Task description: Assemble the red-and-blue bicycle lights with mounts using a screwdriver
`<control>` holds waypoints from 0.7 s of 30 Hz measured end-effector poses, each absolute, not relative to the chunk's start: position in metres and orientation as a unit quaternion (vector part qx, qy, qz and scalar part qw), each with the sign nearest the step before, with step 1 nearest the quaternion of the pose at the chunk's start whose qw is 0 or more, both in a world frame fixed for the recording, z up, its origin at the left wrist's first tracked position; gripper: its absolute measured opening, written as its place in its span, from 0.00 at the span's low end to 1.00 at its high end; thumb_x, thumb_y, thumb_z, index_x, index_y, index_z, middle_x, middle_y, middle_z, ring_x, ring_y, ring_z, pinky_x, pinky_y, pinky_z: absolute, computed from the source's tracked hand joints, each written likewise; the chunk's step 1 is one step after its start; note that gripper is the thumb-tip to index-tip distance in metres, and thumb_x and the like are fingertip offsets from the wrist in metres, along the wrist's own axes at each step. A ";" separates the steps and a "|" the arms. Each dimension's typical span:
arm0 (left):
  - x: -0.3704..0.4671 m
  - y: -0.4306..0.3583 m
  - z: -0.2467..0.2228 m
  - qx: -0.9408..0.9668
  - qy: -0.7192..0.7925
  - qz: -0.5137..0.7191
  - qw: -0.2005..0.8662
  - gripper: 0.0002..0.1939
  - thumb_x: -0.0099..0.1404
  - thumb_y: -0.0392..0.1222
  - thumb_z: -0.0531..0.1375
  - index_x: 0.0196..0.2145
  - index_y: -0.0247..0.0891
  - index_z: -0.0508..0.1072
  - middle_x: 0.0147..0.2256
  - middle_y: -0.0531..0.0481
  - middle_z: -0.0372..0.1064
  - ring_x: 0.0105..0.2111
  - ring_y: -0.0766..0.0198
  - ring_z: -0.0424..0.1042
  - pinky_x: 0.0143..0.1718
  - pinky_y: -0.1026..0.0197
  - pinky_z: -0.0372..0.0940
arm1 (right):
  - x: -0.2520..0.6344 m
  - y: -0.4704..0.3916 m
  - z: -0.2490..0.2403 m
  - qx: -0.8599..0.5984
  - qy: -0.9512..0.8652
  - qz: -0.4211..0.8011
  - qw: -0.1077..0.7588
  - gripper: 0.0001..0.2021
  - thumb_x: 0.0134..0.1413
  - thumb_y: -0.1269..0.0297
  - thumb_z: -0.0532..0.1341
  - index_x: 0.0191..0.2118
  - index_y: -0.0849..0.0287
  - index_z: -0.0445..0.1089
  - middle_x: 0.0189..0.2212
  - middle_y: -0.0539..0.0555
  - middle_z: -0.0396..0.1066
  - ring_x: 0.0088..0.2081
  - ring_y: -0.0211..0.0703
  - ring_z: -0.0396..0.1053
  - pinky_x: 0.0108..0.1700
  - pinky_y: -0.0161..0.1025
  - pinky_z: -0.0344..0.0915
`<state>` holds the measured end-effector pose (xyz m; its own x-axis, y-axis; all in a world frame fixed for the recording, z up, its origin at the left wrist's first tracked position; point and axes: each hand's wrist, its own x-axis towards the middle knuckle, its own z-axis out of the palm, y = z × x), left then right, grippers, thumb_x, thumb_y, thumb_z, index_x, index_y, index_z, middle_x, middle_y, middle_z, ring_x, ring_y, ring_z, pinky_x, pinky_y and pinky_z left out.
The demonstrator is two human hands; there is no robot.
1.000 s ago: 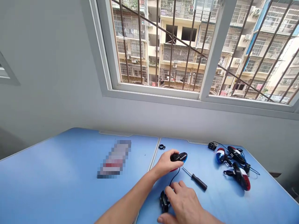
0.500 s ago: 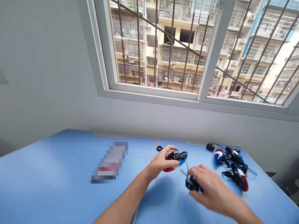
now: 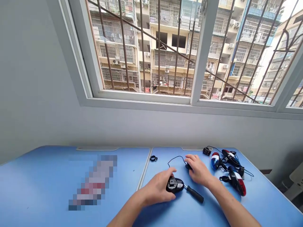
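My left hand (image 3: 159, 186) is wrapped round the side of a bicycle horn light (image 3: 174, 185), whose black underside with a round grille faces up, low over or on the blue table. A thin black cable loops from behind it towards my right hand (image 3: 197, 170). The fingers of that hand are closed over a small black switch box (image 3: 188, 166), mostly hidden under them. Between the hands lies a screwdriver (image 3: 195, 194) with a black handle, its metal shaft pointing at the horn light.
Several red, white and blue horn lights (image 3: 236, 181) with cables lie in a group at the right, with a small black box (image 3: 206, 151) beside them. A black ring clamp (image 3: 153, 158) lies near the table seam. A blurred-out item (image 3: 97, 179) is on the left of the blue table (image 3: 47, 176).
The horn light has come nearer and turned grille side up in my left hand. My right hand has moved away to the back with the switch box. The screwdriver now lies on the table.
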<state>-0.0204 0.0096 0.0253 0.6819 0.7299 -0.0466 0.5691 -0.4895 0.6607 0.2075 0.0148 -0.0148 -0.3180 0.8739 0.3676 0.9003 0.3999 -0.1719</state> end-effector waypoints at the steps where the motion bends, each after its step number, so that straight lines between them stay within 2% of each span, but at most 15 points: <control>1: -0.019 0.009 0.025 0.860 0.383 0.114 0.318 0.23 0.47 0.36 0.61 0.44 0.41 0.65 0.38 0.52 0.67 0.37 0.58 0.66 0.36 0.62 0.60 | 0.208 0.015 -0.019 -0.543 -0.812 -0.030 0.213 0.26 0.38 0.84 0.53 0.47 0.61 0.66 0.53 0.61 0.63 0.51 0.51 0.60 0.47 0.44 0.66; 4: -0.017 0.010 0.022 0.870 0.383 0.109 0.290 0.16 0.47 0.36 0.61 0.37 0.41 0.68 0.36 0.53 0.66 0.36 0.59 0.64 0.36 0.62 0.59 | 0.209 0.014 -0.031 -0.536 -0.809 -0.025 0.241 0.26 0.38 0.85 0.52 0.47 0.61 0.67 0.56 0.62 0.60 0.53 0.52 0.58 0.48 0.46 0.65; 9: -0.016 0.013 0.019 0.859 0.391 0.116 0.309 0.22 0.48 0.38 0.63 0.43 0.43 0.71 0.37 0.52 0.64 0.37 0.58 0.65 0.39 0.61 0.61 | 0.209 0.017 -0.039 -0.536 -0.792 -0.021 0.293 0.29 0.36 0.84 0.53 0.49 0.60 0.66 0.56 0.61 0.59 0.54 0.52 0.58 0.50 0.48 0.64; 12: -0.019 0.016 0.020 0.853 0.399 0.113 0.318 0.29 0.48 0.42 0.65 0.50 0.45 0.69 0.39 0.51 0.63 0.39 0.56 0.66 0.42 0.59 0.61 | 0.209 0.015 -0.031 -0.539 -0.772 -0.024 0.334 0.26 0.43 0.82 0.53 0.51 0.60 0.63 0.55 0.63 0.60 0.55 0.52 0.58 0.54 0.51 0.60; 16: -0.024 0.017 0.023 0.847 0.410 0.101 0.322 0.39 0.45 0.43 0.67 0.56 0.45 0.65 0.44 0.48 0.65 0.45 0.50 0.65 0.47 0.56 0.61 | 0.201 0.002 -0.014 -0.512 -0.785 -0.004 0.349 0.18 0.55 0.69 0.56 0.52 0.60 0.61 0.48 0.61 0.68 0.48 0.49 0.64 0.50 0.48 0.62; 19: -0.028 0.015 0.026 0.849 0.409 0.096 0.319 0.41 0.44 0.41 0.67 0.58 0.45 0.62 0.48 0.47 0.66 0.49 0.49 0.64 0.49 0.54 0.60 | 0.189 -0.011 -0.007 -0.471 -0.824 0.024 0.314 0.22 0.50 0.58 0.63 0.51 0.57 0.63 0.43 0.56 0.72 0.42 0.47 0.68 0.44 0.42 0.65; 21: -0.030 0.013 0.030 0.857 0.403 0.090 0.309 0.39 0.45 0.40 0.66 0.57 0.45 0.63 0.47 0.47 0.67 0.48 0.49 0.64 0.49 0.55 0.60 | 0.182 -0.016 -0.007 -0.454 -0.844 0.034 0.283 0.24 0.45 0.54 0.67 0.48 0.56 0.66 0.41 0.54 0.73 0.40 0.48 0.68 0.42 0.41 0.65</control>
<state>-0.0295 0.0127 0.0302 0.6585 0.7466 -0.0946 0.6351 -0.4838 0.6022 0.1819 -0.0163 -0.0070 -0.4275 0.7863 0.4461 0.7475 0.5849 -0.3147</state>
